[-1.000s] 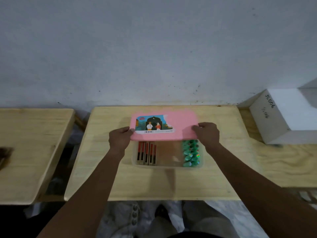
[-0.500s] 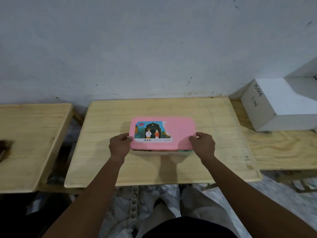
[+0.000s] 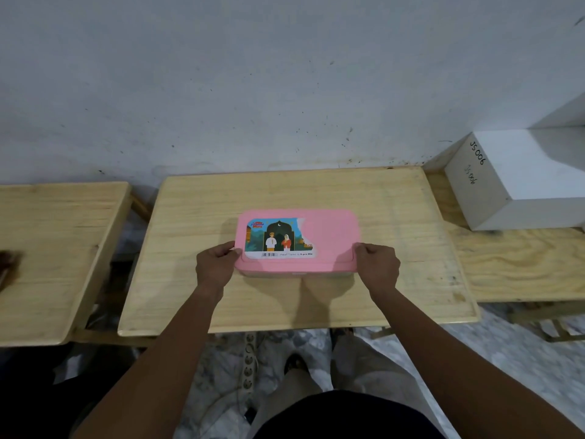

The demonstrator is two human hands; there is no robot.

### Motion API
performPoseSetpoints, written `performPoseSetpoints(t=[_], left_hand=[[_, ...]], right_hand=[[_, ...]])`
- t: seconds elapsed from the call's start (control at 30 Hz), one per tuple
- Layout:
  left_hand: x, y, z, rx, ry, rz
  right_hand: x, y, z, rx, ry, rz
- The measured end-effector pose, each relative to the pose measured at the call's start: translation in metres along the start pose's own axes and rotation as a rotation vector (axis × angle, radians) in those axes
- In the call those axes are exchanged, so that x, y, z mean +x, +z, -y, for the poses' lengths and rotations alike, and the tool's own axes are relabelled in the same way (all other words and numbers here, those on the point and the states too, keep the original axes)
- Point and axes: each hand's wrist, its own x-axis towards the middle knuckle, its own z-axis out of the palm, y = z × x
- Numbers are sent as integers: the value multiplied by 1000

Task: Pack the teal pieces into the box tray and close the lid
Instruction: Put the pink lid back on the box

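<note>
The pink lid [image 3: 329,236] sits flat on the box [image 3: 297,274], right in the middle of the table [image 3: 316,191]! Only a thin strip of the box shows under its near edge. The left hand [image 3: 215,264] grips the lid's left end, fingers curled over the rim; the right hand [image 3: 378,266] clamps the right end the same way. A colourful sticker [image 3: 278,239] covers the lid's left half. Off to the right, a white carton [image 3: 522,172] stands by the wall.
</note>
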Motion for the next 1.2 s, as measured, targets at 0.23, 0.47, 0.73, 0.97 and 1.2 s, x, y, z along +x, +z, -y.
performPoseSetpoints(t=[0.23,0.47,0.73,0.97,1.2], left_hand=[[-1,-2,-2,-243,-306,90],[-3,-10,1,-288,-344,248],[-5,-3,2,-343,-254,256],[23,31,-33,-350,-215,311],[65,83,-79,-361,-223,295]], right_hand=[[17,-2,-10,354,333,129],[15,-7,-12,520,425,309],[21,-7,-14,610,353,350],[78,-19,10,595,309,389],[155,-20,44,575,291,393]])
